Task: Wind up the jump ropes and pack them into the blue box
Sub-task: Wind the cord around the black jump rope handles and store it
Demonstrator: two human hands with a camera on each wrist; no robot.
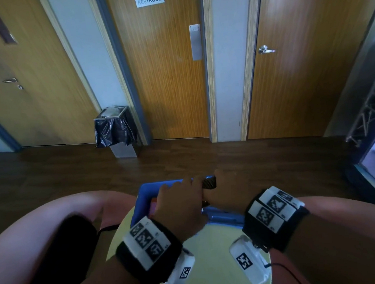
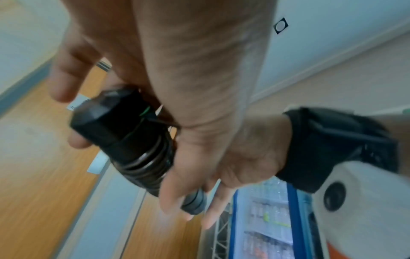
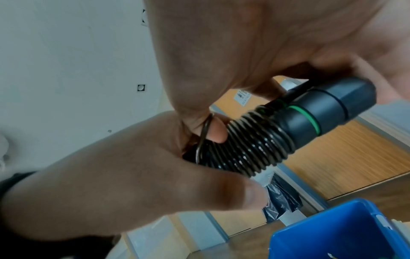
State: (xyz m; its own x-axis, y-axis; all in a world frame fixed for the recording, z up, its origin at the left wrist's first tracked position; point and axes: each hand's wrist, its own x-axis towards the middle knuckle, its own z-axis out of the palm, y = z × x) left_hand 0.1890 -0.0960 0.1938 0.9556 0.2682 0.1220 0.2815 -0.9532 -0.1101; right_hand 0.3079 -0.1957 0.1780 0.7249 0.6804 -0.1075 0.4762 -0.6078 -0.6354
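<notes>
A black jump rope (image 1: 209, 183) is coiled tightly around its black handles (image 3: 257, 143); one cap carries a green ring (image 3: 308, 119). Both hands hold this bundle just above the blue box (image 1: 146, 195). My left hand (image 1: 181, 206) grips one end, its fingers curled around the handle (image 2: 115, 126). My right hand (image 1: 222, 190) grips the other end. In the right wrist view a loose strand (image 3: 204, 133) is pinched between fingertips beside the coils. The hands hide most of the bundle in the head view.
The blue box stands on a round yellow table (image 1: 210, 250) and has something pink inside (image 1: 153, 207). Pink rounded shapes flank the table on both sides. Wooden doors and a bin with a black bag (image 1: 115, 128) stand beyond the dark floor.
</notes>
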